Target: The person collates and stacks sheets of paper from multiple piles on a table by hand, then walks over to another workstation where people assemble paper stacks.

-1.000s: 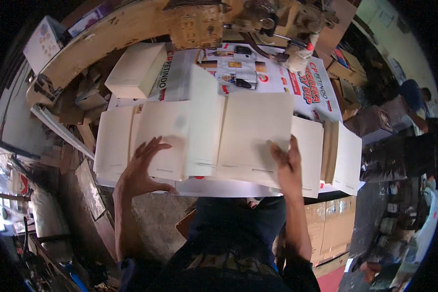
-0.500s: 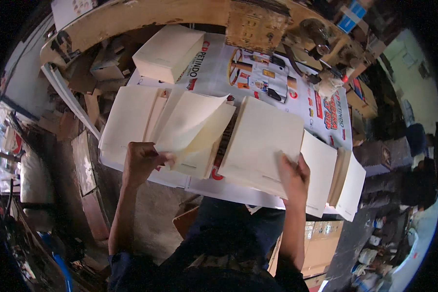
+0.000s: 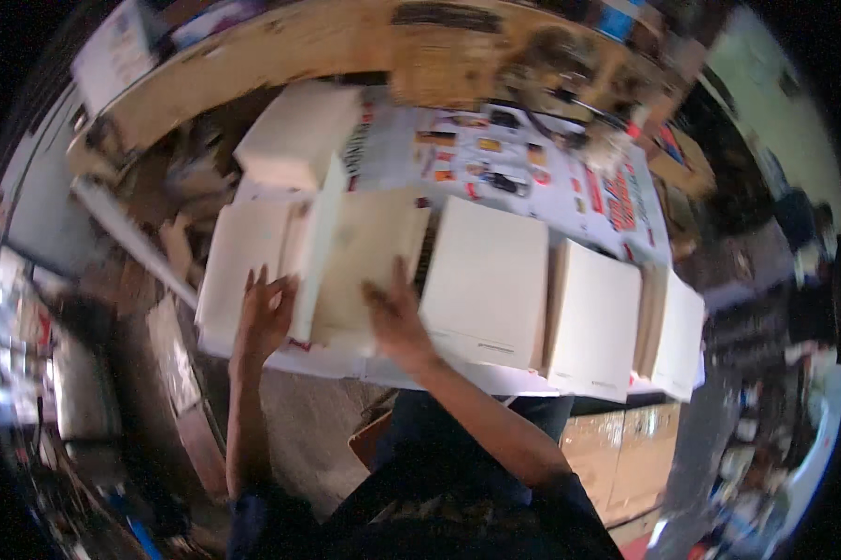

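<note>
A cream paper sheet (image 3: 320, 247) stands nearly on edge, seen narrow, over a stack of cream paper (image 3: 355, 233) left of the table's middle. My left hand (image 3: 265, 317) is at the sheet's lower left side, thumb and forefinger pinching its edge, other fingers raised. My right hand (image 3: 397, 313) lies over the right part of that stack, fingers spread and blurred, holding nothing. Left of the upright sheet is another paper stack (image 3: 238, 266). To the right of my right hand lies a thick white paper stack (image 3: 486, 280).
Farther right are two more paper stacks, one white (image 3: 593, 322) and one leaning at the table's right end (image 3: 677, 327). A tall paper block (image 3: 299, 135) stands at the back left. A printed banner (image 3: 392, 149) covers the table. Cardboard boxes (image 3: 616, 457) stand below at right.
The sheet my left hand was lifting has swung up and leftward onto its edge. My right hand has moved left from the white stack to the stack beneath the sheet. The view has shifted.
</note>
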A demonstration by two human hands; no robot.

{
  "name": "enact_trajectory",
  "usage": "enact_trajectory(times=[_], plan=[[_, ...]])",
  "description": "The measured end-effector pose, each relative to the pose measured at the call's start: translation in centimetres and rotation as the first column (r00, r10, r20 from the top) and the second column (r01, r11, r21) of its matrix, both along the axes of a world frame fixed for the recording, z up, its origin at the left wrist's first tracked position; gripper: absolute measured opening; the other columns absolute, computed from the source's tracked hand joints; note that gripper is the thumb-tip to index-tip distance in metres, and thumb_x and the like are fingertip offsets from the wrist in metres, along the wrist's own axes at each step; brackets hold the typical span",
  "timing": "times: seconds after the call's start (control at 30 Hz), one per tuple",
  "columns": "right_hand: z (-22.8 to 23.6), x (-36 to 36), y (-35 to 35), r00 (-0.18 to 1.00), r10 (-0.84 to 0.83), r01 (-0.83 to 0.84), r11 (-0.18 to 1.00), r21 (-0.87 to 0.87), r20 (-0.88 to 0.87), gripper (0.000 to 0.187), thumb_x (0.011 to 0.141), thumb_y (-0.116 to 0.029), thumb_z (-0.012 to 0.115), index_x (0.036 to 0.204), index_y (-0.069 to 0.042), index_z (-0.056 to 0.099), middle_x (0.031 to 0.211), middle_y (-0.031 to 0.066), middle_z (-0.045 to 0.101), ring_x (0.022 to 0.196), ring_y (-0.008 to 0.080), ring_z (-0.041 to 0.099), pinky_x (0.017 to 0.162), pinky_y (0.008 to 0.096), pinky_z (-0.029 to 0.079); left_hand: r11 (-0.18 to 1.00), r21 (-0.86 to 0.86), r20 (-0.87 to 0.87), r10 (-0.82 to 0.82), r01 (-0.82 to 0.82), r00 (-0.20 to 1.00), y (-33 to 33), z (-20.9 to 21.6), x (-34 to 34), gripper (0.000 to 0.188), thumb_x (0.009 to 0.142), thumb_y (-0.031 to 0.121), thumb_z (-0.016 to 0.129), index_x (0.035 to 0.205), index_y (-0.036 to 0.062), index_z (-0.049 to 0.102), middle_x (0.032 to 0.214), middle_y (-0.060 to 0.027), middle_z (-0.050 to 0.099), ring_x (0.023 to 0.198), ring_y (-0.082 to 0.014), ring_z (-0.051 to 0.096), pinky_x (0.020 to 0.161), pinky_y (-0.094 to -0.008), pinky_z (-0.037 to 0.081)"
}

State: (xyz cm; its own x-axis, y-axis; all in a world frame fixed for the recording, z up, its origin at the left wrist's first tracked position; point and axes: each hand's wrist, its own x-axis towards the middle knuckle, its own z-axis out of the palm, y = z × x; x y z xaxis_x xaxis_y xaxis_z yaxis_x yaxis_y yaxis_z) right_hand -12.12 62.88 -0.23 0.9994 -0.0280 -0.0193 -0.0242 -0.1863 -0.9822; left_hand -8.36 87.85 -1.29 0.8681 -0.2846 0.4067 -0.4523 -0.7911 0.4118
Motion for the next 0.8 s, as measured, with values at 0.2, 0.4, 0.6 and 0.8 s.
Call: enact_trajectory(times=[0.2,0.4,0.6,0.8], plan=[[4.6,-2.4,0.4,0.988,0.141,-0.133,0.984,0.118,-0.069,0.058,0.095,-0.02,0.053,0.144,0.0,0.028,0.135,0.0312,0.042,0.107,0.0401,0.057,0.099,0.0464,0.044,0.838,-0.3,-0.462,0.291,-0.457,0.838,4.7,6.5,-2.0,0.038,0.09,0.02,0.067,0.119,-0.0036,0.059,0.107,-0.0118,0.066,0.098,-0.0209,0.062,0.086,-0.0342,0.05],[16.5,-10.5,-13.8,0.725,0.329,-0.098,0.919,-0.382,0.605,0.035,0.084,-0.016,0.065,0.115,-0.001,0.059,0.111,0.0177,0.063,0.099,0.0344,0.063,0.083,0.0428,0.054,0.729,-0.573,-0.159,0.349,-0.374,0.924,2.5,9.0,-5.2,0.035,0.091,0.024,0.065,0.113,-0.0029,0.06,0.101,-0.0125,0.066,0.092,-0.0217,0.062,0.082,-0.035,0.049],[26.7,-21.1,-16.8,0.786,0.191,0.309,0.702,-0.641,0.588,0.026,0.077,-0.026,0.077,0.1,-0.015,0.071,0.1,0.0028,0.071,0.086,0.0112,0.066,0.063,0.0247,0.052,0.762,-0.555,-0.017,0.39,-0.333,0.921,1.6,11.6,-6.0,0.032,0.091,0.026,0.063,0.108,-0.0014,0.061,0.096,-0.0115,0.065,0.088,-0.022,0.061,0.079,-0.0356,0.049],[25.7,-20.7,-16.4,0.374,0.077,0.705,0.624,-0.337,0.924,0.025,0.082,-0.035,0.072,0.088,-0.011,0.072,0.088,0.0039,0.071,0.074,0.0118,0.066,0.06,0.0235,0.051,0.813,-0.534,0.095,0.332,-0.234,0.938,-1.4,12.5,-5.0,0.03,0.092,0.028,0.062,0.103,0.0,0.061,0.092,-0.0106,0.064,0.083,-0.0224,0.06,0.076,-0.0362,0.048]])
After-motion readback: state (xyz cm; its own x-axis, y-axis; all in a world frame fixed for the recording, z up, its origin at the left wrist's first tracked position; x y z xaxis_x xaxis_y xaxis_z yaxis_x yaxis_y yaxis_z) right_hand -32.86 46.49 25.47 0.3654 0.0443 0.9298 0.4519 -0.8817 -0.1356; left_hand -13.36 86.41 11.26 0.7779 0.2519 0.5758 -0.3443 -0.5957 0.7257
